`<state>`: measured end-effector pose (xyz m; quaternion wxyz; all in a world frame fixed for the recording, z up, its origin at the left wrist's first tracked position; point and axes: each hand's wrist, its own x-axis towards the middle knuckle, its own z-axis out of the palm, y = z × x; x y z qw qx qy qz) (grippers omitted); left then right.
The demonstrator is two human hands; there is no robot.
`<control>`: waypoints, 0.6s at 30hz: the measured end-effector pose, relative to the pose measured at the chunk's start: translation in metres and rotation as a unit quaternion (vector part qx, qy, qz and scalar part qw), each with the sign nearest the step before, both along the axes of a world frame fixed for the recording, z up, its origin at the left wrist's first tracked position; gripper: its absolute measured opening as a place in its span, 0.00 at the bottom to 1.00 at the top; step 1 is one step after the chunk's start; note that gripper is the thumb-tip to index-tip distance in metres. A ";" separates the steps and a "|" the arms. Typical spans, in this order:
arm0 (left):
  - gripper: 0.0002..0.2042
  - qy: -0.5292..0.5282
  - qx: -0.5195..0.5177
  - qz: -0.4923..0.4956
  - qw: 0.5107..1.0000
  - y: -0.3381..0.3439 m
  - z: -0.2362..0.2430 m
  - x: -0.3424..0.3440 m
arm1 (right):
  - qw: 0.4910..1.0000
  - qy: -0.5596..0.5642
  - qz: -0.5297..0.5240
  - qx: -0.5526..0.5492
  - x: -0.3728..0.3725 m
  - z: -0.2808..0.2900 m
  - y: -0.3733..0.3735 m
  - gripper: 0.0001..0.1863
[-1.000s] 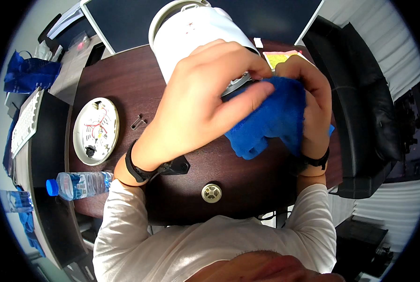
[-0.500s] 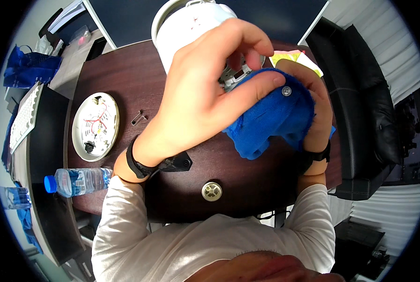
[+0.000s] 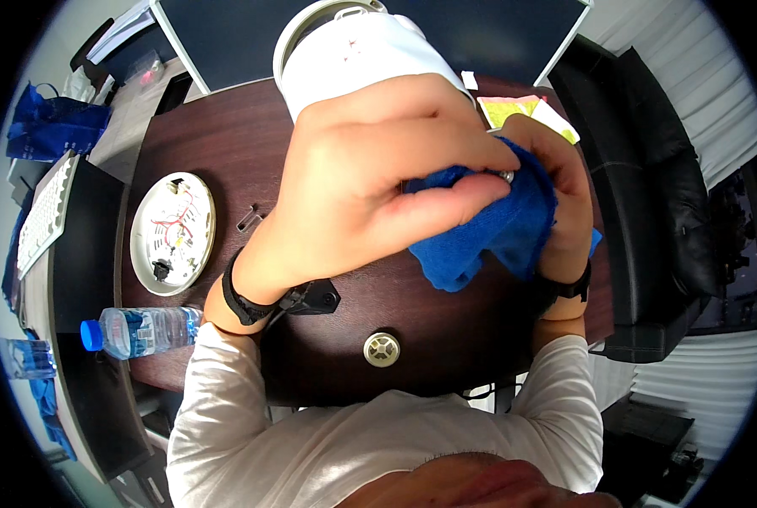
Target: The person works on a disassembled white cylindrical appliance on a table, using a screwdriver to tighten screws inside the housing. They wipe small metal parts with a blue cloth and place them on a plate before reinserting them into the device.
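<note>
My left hand reaches across the table with its thumb and forefinger pinched on a small round silvery metal piece. That piece lies against a blue cloth, and only part of it shows between the fingertips. The cloth is bunched in my right hand, whose fingers wrap round it from the right side. Whether anything else is inside the cloth is hidden. Behind my left hand stands a large white rounded housing, partly covered by the hand.
A white round base with red wires and a small U-shaped metal piece lie on the left. A water bottle lies at the left edge. Near me sits a small vented cream cap. Yellow-green paper lies at the far right.
My left hand's fingers were spread above the cloth; they have come down and closed on the small metal piece. Both hands and the cloth shifted slightly.
</note>
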<state>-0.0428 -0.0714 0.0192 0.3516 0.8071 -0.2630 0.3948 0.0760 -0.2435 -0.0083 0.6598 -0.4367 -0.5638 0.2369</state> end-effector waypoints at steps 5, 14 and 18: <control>0.08 0.096 -0.209 -0.118 0.966 0.004 -0.005 0.008 | 0.999 0.046 -0.015 0.003 -0.003 0.001 -0.001 0.19; 0.10 0.220 -0.454 -0.428 0.750 0.000 -0.014 0.009 | 1.000 -0.006 -0.025 -0.007 -0.005 0.007 -0.006 0.15; 0.15 0.250 -0.426 -0.396 0.774 -0.002 -0.013 0.006 | 1.000 0.004 -0.001 0.001 -0.003 0.006 -0.007 0.13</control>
